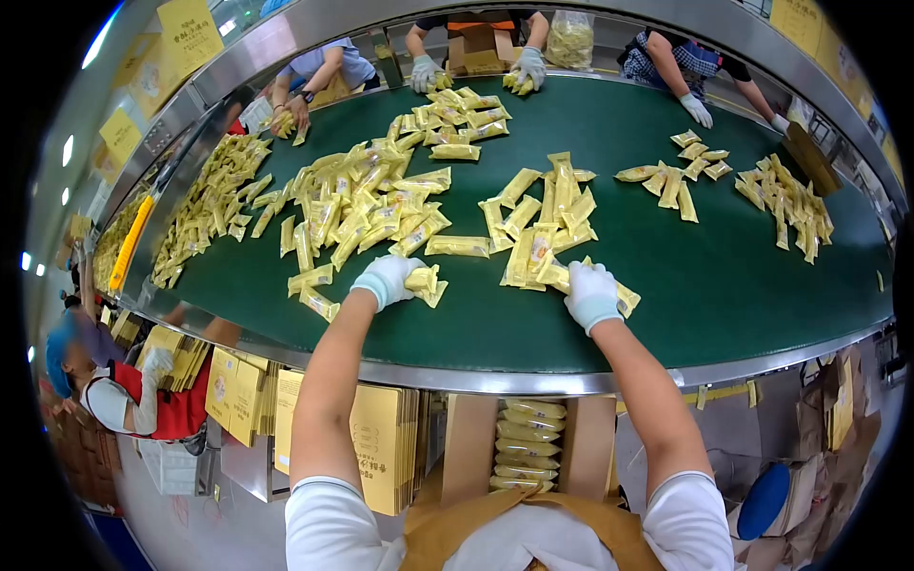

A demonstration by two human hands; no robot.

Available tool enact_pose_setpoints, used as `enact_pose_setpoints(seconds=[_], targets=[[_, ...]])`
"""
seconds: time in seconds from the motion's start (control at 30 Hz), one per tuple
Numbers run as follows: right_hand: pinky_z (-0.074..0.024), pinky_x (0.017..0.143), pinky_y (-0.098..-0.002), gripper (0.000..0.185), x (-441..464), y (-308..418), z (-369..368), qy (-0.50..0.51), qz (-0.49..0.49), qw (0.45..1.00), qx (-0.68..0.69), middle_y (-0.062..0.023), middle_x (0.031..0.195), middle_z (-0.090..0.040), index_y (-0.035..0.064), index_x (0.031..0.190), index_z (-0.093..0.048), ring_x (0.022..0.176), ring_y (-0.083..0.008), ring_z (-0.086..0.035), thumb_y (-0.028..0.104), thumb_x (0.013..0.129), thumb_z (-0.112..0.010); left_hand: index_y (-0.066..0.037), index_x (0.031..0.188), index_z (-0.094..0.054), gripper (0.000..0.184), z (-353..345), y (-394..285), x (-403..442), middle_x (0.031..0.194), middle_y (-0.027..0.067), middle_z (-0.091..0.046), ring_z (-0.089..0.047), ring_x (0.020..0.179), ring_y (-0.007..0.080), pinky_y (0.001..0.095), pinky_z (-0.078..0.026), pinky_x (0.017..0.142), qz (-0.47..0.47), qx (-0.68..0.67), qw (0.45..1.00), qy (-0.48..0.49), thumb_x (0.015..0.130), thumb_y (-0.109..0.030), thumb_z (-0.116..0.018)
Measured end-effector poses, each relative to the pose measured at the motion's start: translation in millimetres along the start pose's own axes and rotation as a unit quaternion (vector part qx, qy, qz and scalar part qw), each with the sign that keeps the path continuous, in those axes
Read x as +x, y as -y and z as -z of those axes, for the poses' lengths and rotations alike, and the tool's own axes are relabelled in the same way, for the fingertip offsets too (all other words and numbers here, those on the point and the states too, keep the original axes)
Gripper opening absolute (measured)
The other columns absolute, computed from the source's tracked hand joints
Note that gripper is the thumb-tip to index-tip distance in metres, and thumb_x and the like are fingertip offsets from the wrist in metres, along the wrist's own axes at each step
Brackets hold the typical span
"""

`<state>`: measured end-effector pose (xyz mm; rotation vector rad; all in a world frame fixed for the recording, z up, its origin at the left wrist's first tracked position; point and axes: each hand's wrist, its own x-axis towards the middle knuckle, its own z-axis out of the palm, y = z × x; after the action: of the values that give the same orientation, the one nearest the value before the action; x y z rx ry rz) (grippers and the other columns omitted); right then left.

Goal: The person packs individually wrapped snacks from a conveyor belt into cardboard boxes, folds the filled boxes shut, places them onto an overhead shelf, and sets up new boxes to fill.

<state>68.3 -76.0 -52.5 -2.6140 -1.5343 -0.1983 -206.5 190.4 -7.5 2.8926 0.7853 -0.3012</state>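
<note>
Yellow wrapped packets (357, 195) lie in a large heap on the green belt (666, 276), left of centre. A smaller cluster of packets (562, 200) is in the middle. My left hand (387, 281), in a white glove, is closed on packets (427, 284) below the large heap. My right hand (592, 292), gloved too, is closed over packets (625, 299) at the lower edge of the middle cluster. Between my arms, under the belt's edge, an open cardboard box (470, 447) holds several packets in a stacked column.
Across the belt, co-workers' gloved hands (426, 73) (697, 110) and bare hands (297, 114) are at the far edge. More packets (785, 205) lie at right. Flat cartons (381, 438) stand below the metal rim (476, 381). A co-worker (124, 395) is at left.
</note>
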Motion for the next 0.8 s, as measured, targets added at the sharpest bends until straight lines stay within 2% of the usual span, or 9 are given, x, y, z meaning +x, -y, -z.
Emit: enact_pose_setpoints(seconds=[0.13, 0.2, 0.27, 0.4, 0.47, 0.53, 0.63, 0.73, 0.8], targets=[[-0.0523, 0.086, -0.0423, 0.015, -2.7, -11.3, 13.1, 0.056, 0.04, 0.998, 0.003, -0.0096, 0.088, -0.068, 0.0108, 0.098, -0.062, 0.091, -0.0274, -0.066, 0.008, 0.083, -0.063, -0.023, 0.115, -0.066, 0.036, -7.3, -15.8, -6.1, 0.1, 0.0107, -0.073, -0.069, 0.093, 0.0334, 0.0429, -0.055, 0.082, -0.014, 0.001, 1.0, -0.023, 0.082, -0.035, -0.072], [-0.0505, 0.09, -0.0421, 0.016, -27.3, -20.1, 4.3, -0.042, 0.124, 0.991, -0.015, -0.0083, 0.087, -0.065, 0.0107, 0.1, -0.061, 0.09, -0.026, -0.066, 0.009, 0.084, -0.06, -0.023, 0.114, -0.067, 0.034, -19.8, -41.5, -20.3, 0.098, 0.0094, -0.073, -0.07, 0.093, 0.0311, 0.0428, -0.056, 0.081, -0.048, 0.014, 0.996, -0.068, 0.081, -0.03, -0.072], [-0.046, 0.097, -0.0432, 0.017, -52.5, -21.1, -3.1, -0.127, 0.179, 0.975, -0.028, -0.0052, 0.083, -0.057, 0.0105, 0.102, -0.06, 0.089, -0.0239, -0.065, 0.009, 0.086, -0.054, -0.016, 0.116, -0.065, 0.042, -56.3, -56.8, -31.5, 0.108, 0.0078, -0.069, -0.066, 0.104, 0.0308, 0.0422, -0.053, 0.091, -0.1, 0.039, 0.981, -0.16, 0.078, -0.029, -0.076], [-0.0409, 0.1, -0.0474, 0.073, -87.6, -10.8, 23.4, -0.105, 0.196, 0.975, 0.009, -0.015, 0.117, -0.058, 0.0027, 0.135, -0.049, 0.111, -0.0321, -0.056, 0.038, 0.078, -0.076, -0.007, 0.134, -0.054, 0.069, -62.4, -78.7, -62.5, 0.127, 0.0135, -0.06, -0.05, 0.13, 0.0329, 0.0486, -0.036, 0.113, -0.145, 0.068, 0.962, -0.22, 0.081, -0.047, -0.074], [-0.0399, 0.101, -0.0468, 0.098, -93.9, -7.0, 26.8, -0.089, 0.175, 0.98, 0.043, -0.0174, 0.127, -0.054, -0.0013, 0.144, -0.04, 0.117, -0.0343, -0.052, 0.047, 0.071, -0.083, -0.005, 0.142, -0.046, 0.085, -55.0, -77.9, -71.3, 0.13, 0.0185, -0.056, -0.045, 0.134, 0.0351, 0.0508, -0.031, 0.116, -0.162, 0.06, 0.971, -0.166, 0.078, -0.054, -0.075], [-0.0397, 0.1, -0.0457, 0.104, -89.2, -11.4, 28.9, -0.032, 0.152, 0.986, 0.066, -0.0167, 0.128, -0.054, -0.0035, 0.145, -0.038, 0.116, -0.0341, -0.051, 0.049, 0.068, -0.084, -0.003, 0.149, -0.038, 0.102, -47.5, -73.3, -72.7, 0.134, 0.023, -0.051, -0.043, 0.136, 0.037, 0.0511, -0.03, 0.117, -0.168, 0.046, 0.978, -0.111, 0.074, -0.058, -0.078], [-0.0404, 0.099, -0.0432, 0.111, -69.3, -12.2, 42.2, 0.12, 0.113, 0.985, 0.04, -0.0174, 0.123, -0.057, -0.0039, 0.144, -0.039, 0.114, -0.0339, -0.052, 0.057, 0.063, -0.085, -0.001, 0.149, -0.037, 0.107, -33.1, -74.7, -70.8, 0.133, 0.0216, -0.053, -0.043, 0.134, 0.0367, 0.0494, -0.032, 0.115, -0.138, 0.04, 0.987, -0.065, 0.071, -0.059, -0.08], [-0.0416, 0.099, -0.0418, 0.108, -54.9, -10.0, 50.5, 0.215, 0.106, 0.971, 0.004, -0.0188, 0.118, -0.06, -0.003, 0.137, -0.047, 0.113, -0.0341, -0.053, 0.062, 0.059, -0.085, 0.0, 0.15, -0.034, 0.112, -46.6, -69.0, -63.2, 0.131, 0.0208, -0.052, -0.046, 0.129, 0.0355, 0.0476, -0.032, 0.114, -0.166, 0.09, 0.973, -0.132, 0.069, -0.061, -0.081], [-0.0416, 0.1, -0.0419, 0.107, -42.7, -19.6, 59.1, 0.24, 0.069, 0.967, 0.055, -0.0192, 0.119, -0.06, -0.003, 0.135, -0.049, 0.114, -0.034, -0.053, 0.065, 0.06, -0.083, 0.001, 0.151, -0.032, 0.114, -38.9, -67.6, -57.2, 0.135, 0.0206, -0.05, -0.045, 0.13, 0.0352, 0.0475, -0.029, 0.115, -0.144, 0.087, 0.985, -0.033, 0.069, -0.061, -0.081]])
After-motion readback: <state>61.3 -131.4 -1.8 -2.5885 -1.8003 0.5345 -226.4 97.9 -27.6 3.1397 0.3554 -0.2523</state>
